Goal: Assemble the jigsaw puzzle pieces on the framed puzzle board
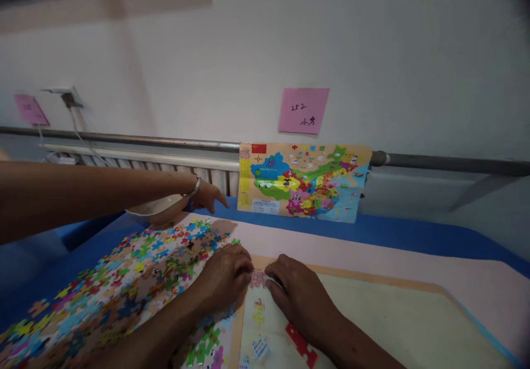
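My left hand (227, 276) has its fingers curled in at the top left corner of a puzzle board (368, 276) with a tan border; whatever the fingertips grip is hidden. Across from it, my right hand (302, 297) is closed, and a pale sliver like a puzzle piece's edge shows between thumb and finger. Pink patterned puzzle pieces (257, 278) lie in the corner between both hands. Below them on the board are a yellow puzzle piece (259, 313), a white one with blue print (260, 348) and joined red pieces (301, 346).
Many loose puzzle pieces (136, 269) cover the table's left side. Another person's arm (95, 195) reaches over them from the left, finger pointing, past a pale bowl (159, 209). A map sheet (306, 184) leans upright at the back, before a wall pipe (447, 164).
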Tool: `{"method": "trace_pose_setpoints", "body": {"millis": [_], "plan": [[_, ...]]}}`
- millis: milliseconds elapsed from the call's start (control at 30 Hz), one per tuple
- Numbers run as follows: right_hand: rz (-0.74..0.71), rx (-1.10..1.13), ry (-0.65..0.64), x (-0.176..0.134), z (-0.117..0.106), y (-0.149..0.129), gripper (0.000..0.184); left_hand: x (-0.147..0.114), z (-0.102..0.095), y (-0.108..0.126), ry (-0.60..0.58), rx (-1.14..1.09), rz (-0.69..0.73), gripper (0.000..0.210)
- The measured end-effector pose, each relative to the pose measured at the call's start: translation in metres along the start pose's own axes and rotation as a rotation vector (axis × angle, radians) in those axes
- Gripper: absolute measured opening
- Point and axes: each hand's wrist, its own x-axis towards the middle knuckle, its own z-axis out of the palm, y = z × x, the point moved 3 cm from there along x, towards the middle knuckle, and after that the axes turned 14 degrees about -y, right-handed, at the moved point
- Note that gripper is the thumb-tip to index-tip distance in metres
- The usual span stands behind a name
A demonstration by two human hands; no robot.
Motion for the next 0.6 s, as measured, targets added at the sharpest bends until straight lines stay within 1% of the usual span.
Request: {"method": "trace_pose_setpoints", "body": {"millis": [100,233,333,433,600], "plan": [[-0.003,0.021,0.013,-0.002,-0.001,0.000,0.014,-0.003,0.001,0.002,0.006,0.061,0.061,0.026],[0.005,0.006,0.022,-0.001,0.001,0.000,0.012,-0.007,0.006,0.008,0.022,0.227,0.137,0.025],[0.005,-0.010,0.008,-0.001,0.002,0.001,0.013,-0.007,0.009,0.011,0.018,0.303,0.154,0.023],[0.004,-0.014,0.005,0.000,0.003,0.003,0.013,-0.006,0.009,0.013,0.020,0.318,0.144,0.022],[-0.010,-0.003,0.030,0.000,0.005,0.006,0.012,-0.005,0.006,0.010,0.019,0.254,0.127,0.023]]}}
